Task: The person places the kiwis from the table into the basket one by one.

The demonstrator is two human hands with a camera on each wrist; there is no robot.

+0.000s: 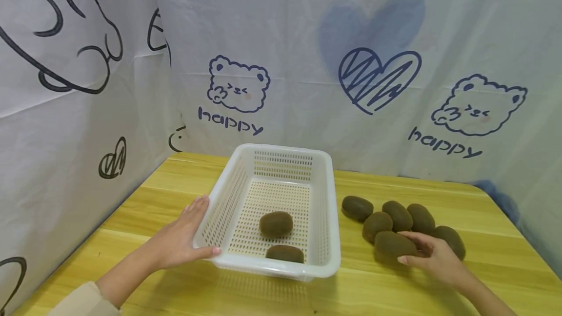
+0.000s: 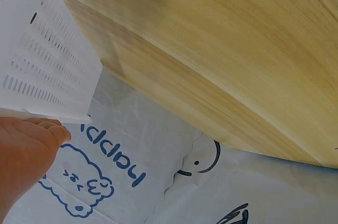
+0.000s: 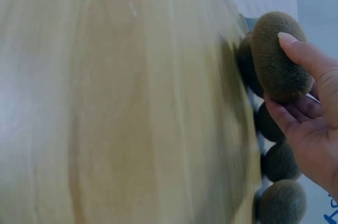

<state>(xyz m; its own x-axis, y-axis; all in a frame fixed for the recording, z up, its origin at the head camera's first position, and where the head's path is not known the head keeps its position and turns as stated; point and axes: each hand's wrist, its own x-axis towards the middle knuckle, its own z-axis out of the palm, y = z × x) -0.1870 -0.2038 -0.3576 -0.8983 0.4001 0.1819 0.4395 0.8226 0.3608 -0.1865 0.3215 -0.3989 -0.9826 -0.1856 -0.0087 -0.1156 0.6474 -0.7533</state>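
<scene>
My left hand [image 1: 182,238] rests on the near left corner of a white perforated plastic basket [image 1: 335,228], thumb along the front rim and fingers against the left side. In the left wrist view, the fingers [image 2: 45,128] touch the rim. Two brown kiwis lie inside: one kiwi [image 1: 276,224] near the middle, the other kiwi [image 1: 285,253] partly hidden behind the front wall. To the right of the basket, my right hand [image 1: 434,257] holds a fuzzy kiwi [image 3: 279,57] between thumb and fingers. It appears slightly raised off the table in the right wrist view.
Several more kiwis sit grouped around the held one, among them a kiwi [image 1: 357,208] nearest the basket and a kiwi [image 1: 450,242] at the far right. All stand on a yellow wood-grain table [image 1: 175,179]. A white printed cloth [image 1: 298,62] hangs behind and at the sides.
</scene>
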